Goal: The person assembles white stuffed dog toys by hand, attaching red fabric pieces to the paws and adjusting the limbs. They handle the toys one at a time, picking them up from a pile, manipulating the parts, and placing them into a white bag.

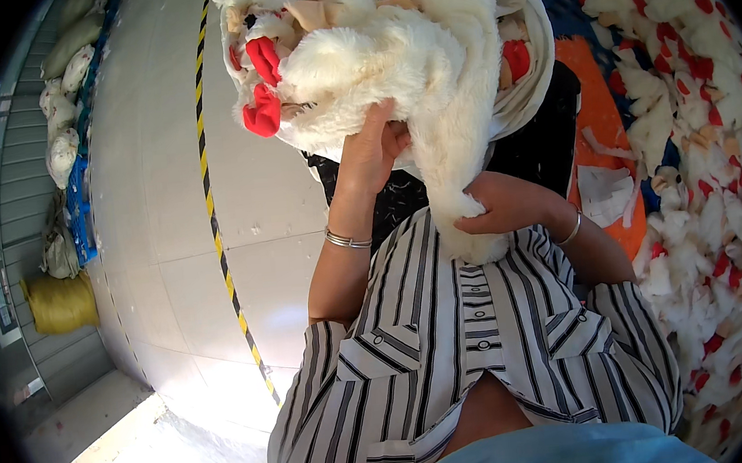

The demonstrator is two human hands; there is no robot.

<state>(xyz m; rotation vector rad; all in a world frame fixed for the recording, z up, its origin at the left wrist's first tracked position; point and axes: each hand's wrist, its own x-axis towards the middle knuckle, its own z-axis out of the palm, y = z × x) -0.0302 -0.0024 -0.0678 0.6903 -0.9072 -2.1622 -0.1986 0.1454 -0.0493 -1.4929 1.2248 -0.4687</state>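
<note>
A white furry plush skin (450, 150), limp and apparently unstuffed, hangs from a heap in front of me down to my striped shirt. My left hand (373, 150) is closed at its left edge, thumb up against the fur and fingers curled. Lower down, my right hand (508, 202) grips the narrow end of the same skin from the right, its fingertips partly sunk in the pile. Red padded pieces (262, 110) stick out at the heap's left side. More white plush pieces with red and tan parts lie beneath, in a white cloth sack (541, 62).
To the right spreads a big pile of white and red plush pieces (706, 229), beside an orange sheet (603, 114) with white scraps (606, 193). Yellow-black tape (211, 192) crosses the grey floor (153, 162) on the left. A yellow sack (61, 303) and other bundles stand along the wall.
</note>
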